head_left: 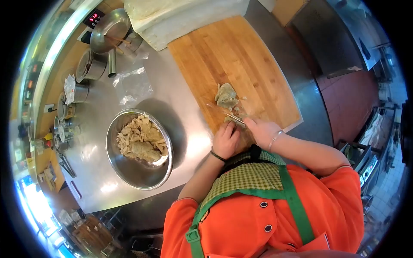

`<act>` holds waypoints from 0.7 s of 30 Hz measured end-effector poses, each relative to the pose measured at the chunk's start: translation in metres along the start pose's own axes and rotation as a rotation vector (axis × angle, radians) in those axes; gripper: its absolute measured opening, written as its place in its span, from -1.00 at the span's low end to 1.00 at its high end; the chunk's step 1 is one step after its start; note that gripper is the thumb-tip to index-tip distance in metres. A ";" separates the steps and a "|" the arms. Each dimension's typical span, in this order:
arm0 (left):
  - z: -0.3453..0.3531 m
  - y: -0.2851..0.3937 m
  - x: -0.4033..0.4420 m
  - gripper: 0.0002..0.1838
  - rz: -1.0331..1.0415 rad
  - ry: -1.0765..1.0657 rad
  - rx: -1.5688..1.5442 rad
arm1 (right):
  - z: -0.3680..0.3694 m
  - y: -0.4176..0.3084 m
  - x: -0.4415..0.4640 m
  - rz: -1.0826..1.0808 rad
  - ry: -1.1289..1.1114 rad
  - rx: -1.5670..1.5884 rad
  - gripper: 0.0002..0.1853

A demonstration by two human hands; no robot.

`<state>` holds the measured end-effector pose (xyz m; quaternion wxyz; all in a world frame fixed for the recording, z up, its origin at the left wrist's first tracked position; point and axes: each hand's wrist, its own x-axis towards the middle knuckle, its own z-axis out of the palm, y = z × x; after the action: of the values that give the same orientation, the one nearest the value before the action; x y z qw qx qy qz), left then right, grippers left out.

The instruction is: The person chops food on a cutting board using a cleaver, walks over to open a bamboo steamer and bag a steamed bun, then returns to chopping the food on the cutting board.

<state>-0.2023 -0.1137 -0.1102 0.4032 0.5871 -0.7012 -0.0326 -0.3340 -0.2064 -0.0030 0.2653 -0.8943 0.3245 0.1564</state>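
My right hand (261,131) is closed around the handle of a knife (235,119), whose blade points left over the near end of the wooden cutting board (232,47). Right beside the blade, my left hand (226,138) has its fingers curled down on a piece of pale cooked meat, which they mostly hide. A larger lump of the same greyish meat (226,95) lies on the board just beyond the knife, with small scraps around it. To the left, a steel bowl (140,175) holds many cut strips of meat (140,135) and a bigger chunk.
A clear plastic bag (133,85) lies on the steel counter (92,159). A pan (110,32) and several pots line the counter's left side, with tongs (66,165) nearer. A white block-like container (180,17) stands behind the board.
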 end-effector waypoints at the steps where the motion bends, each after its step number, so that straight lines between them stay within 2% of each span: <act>1: -0.002 0.002 0.000 -0.77 -0.020 -0.045 0.007 | -0.008 -0.002 -0.010 0.039 -0.110 -0.044 -0.71; 2: -0.004 0.002 0.000 -0.75 -0.038 -0.091 0.016 | -0.015 -0.005 -0.015 0.076 -0.216 -0.087 -0.72; 9: -0.002 -0.004 -0.003 -0.77 -0.057 -0.102 -0.038 | -0.014 -0.014 0.006 0.089 -0.350 -0.046 -0.74; 11: 0.000 -0.005 0.000 -0.73 -0.037 -0.024 -0.012 | 0.003 -0.007 0.016 0.028 -0.186 -0.007 -0.74; 15: -0.006 0.000 -0.003 -0.73 -0.043 -0.051 -0.013 | -0.002 -0.011 0.023 0.043 -0.207 0.004 -0.72; 17: -0.006 0.000 0.003 -0.72 -0.008 -0.003 -0.013 | -0.003 -0.002 0.020 0.142 -0.162 0.040 -0.71; 21: -0.005 0.000 -0.004 -0.74 -0.039 -0.047 -0.026 | -0.017 -0.008 -0.015 0.079 -0.162 -0.046 -0.71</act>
<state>-0.1991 -0.1084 -0.1084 0.3937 0.5945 -0.6983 -0.0634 -0.3380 -0.2038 0.0208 0.2638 -0.8711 0.3333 0.2460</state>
